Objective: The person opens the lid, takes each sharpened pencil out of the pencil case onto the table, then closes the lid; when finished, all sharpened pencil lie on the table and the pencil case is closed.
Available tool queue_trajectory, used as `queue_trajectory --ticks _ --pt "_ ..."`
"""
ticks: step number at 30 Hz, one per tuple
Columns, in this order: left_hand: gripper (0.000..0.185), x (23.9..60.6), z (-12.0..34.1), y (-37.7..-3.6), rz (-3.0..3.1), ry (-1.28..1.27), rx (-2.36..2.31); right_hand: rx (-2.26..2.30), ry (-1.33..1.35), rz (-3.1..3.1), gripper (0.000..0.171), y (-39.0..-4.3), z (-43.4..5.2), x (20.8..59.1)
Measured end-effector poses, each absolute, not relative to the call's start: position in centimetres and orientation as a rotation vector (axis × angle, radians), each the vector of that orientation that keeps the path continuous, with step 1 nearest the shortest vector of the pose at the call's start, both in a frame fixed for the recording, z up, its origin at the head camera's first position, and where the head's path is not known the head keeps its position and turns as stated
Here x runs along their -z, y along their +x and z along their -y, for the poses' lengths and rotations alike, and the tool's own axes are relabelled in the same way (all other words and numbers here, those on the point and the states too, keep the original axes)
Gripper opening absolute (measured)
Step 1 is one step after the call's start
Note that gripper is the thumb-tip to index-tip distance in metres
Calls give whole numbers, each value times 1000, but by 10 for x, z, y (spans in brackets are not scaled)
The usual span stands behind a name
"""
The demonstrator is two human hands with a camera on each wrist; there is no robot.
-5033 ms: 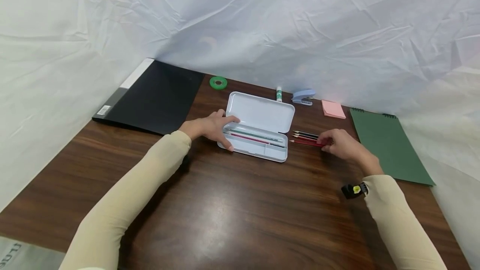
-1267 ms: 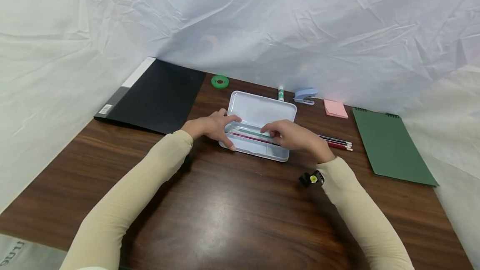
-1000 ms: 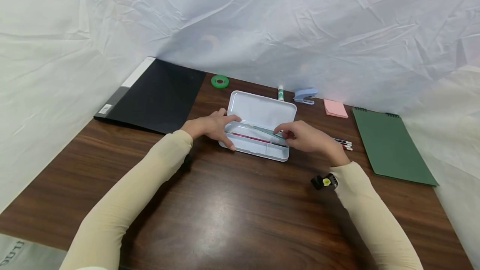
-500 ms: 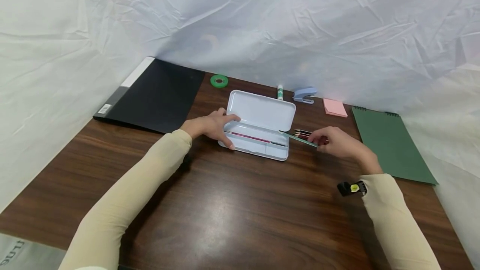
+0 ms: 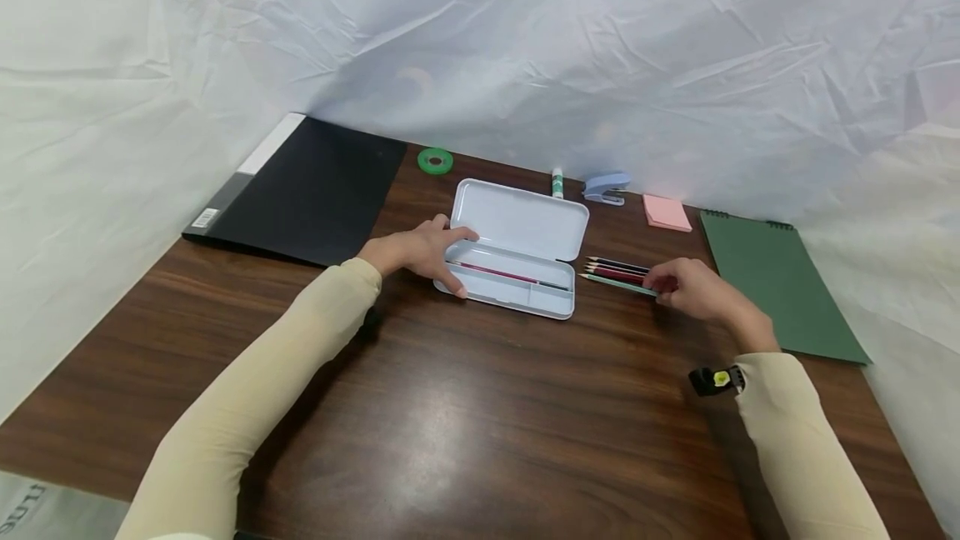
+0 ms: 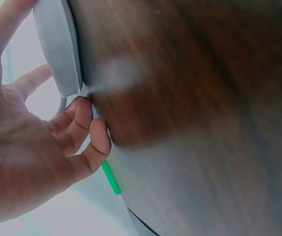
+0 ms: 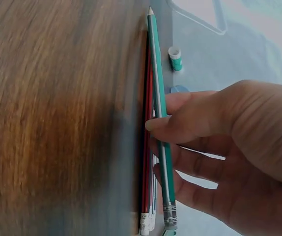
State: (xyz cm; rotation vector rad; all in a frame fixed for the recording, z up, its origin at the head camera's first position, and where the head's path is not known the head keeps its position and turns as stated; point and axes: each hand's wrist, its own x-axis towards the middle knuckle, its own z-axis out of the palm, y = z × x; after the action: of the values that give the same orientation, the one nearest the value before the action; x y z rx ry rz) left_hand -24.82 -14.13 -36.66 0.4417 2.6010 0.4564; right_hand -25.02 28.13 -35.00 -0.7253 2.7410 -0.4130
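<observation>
On a dark wooden desk [image 5: 465, 407], a person's left hand [image 5: 420, 250] steadies the near left end of an open pale pencil case [image 5: 517, 248], fingers laid loosely over its rim and thumb against its front wall. To the case's right, the right hand [image 5: 693, 290] pinches a green pencil [image 5: 617, 283] between thumb and fingers near its eraser end, point facing the case. It hangs just against the row of loose pencils [image 5: 617, 270] on the desk. One red pencil [image 5: 498, 273] lies inside the case. Done well, this step seems to call for lowering the pencil flat and parallel to its neighbours, tips in line, and loosening the pinch only once it rests, so nothing rolls.
</observation>
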Motion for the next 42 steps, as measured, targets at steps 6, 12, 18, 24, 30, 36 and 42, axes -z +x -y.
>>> queue_trajectory --ticks 6,12,18,24,30,36,42 --pt "98 368 140 -249 -2594 459 -466 408 -699 -2764 21 -252 -281 353" --pt "99 365 139 -248 -2596 453 -457 406 -675 -2791 16 -253 -282 356" --pt "99 365 140 -248 -2596 456 -465 343 -615 -2825 17 -253 -284 362" --pt "99 366 140 -249 -2592 470 -457 313 -586 -2879 18 -253 -284 366" --pt "99 366 141 -249 -2596 462 -463 318 -593 -2891 17 -253 -284 367" --pt "99 367 143 -249 -2584 455 -483 324 -595 -2906 16 -254 -284 367" --pt "98 368 143 -248 -2585 451 -489 324 -582 -2913 16 -257 -283 367"
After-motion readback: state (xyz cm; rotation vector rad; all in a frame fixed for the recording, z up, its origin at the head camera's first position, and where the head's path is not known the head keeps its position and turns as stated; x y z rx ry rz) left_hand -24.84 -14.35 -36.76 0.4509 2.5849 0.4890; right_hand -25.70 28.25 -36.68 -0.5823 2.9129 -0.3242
